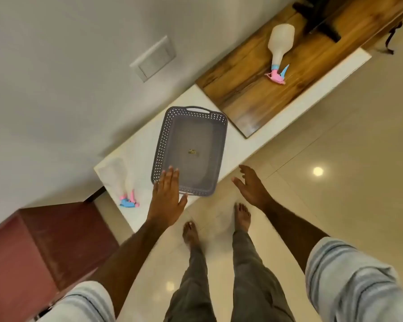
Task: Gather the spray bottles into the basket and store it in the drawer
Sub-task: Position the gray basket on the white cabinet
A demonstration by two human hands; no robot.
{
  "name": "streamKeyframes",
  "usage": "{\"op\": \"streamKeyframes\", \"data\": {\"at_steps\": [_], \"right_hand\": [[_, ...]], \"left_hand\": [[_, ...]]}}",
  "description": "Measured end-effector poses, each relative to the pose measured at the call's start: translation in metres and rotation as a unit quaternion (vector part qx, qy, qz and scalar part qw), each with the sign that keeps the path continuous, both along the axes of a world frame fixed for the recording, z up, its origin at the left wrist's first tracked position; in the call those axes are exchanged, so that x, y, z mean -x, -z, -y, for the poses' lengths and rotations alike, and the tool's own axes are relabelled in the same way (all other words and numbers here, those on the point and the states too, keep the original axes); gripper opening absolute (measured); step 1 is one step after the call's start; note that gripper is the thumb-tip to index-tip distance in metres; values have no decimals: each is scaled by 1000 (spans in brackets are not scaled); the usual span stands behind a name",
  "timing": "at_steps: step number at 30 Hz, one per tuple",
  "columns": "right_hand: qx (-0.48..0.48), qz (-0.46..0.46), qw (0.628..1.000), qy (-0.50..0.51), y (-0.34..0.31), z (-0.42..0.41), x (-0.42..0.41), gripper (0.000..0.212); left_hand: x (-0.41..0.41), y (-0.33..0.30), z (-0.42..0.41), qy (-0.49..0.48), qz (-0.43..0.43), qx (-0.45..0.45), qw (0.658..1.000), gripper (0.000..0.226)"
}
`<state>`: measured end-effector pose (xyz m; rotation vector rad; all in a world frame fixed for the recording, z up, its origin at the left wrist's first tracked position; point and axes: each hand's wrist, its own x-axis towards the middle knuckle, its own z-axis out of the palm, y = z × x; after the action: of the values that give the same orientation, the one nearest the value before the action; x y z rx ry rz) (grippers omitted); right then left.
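A grey perforated basket (163, 145) sits on a white counter (242, 145), holding only a small speck at its middle. One white spray bottle (280, 46) with a pink and blue nozzle lies on its side on the wooden top at the upper right. A second spray bottle (116, 175), same colours, lies on the counter left of the basket. My left hand (169, 196) hovers flat over the basket's near left corner, fingers apart, holding nothing. My right hand (250, 184) is open in the air to the right of the basket, beyond the counter's edge.
A wooden surface (254, 94) adjoins the counter, with a dark object (321, 17) at its far end. A maroon cabinet (40, 252) stands at the lower left. A wall plate (153, 59) is on the white wall. Glossy tiled floor (335, 147) lies to the right, my bare feet below.
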<state>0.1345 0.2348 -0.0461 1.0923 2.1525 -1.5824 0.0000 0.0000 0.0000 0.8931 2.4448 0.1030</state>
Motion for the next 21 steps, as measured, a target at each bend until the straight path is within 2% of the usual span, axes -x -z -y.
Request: {"op": "streamKeyframes", "data": {"at_steps": [3, 5, 8, 11, 13, 17, 21], "right_hand": [[-15, -7, 1000, 25, 27, 2, 38, 63], [-15, 9, 998, 54, 43, -1, 68, 64], [8, 40, 995, 88, 64, -4, 96, 64], [38, 60, 993, 90, 81, -3, 112, 53], [43, 59, 993, 87, 87, -1, 116, 47], [36, 62, 994, 85, 88, 0, 119, 43], [80, 47, 987, 134, 77, 8, 117, 46]], "left_hand": [[15, 38, 17, -155, 52, -5, 987, 80], [22, 61, 22, -246, 97, -24, 964, 82], [22, 83, 18, -389, 142, -89, 906, 86], [20, 104, 16, -492, 171, -110, 847, 94], [18, 112, 13, -526, 189, -149, 816, 93], [15, 119, 11, -566, 300, -231, 732, 83], [26, 115, 14, -553, 312, -262, 727, 75]]}}
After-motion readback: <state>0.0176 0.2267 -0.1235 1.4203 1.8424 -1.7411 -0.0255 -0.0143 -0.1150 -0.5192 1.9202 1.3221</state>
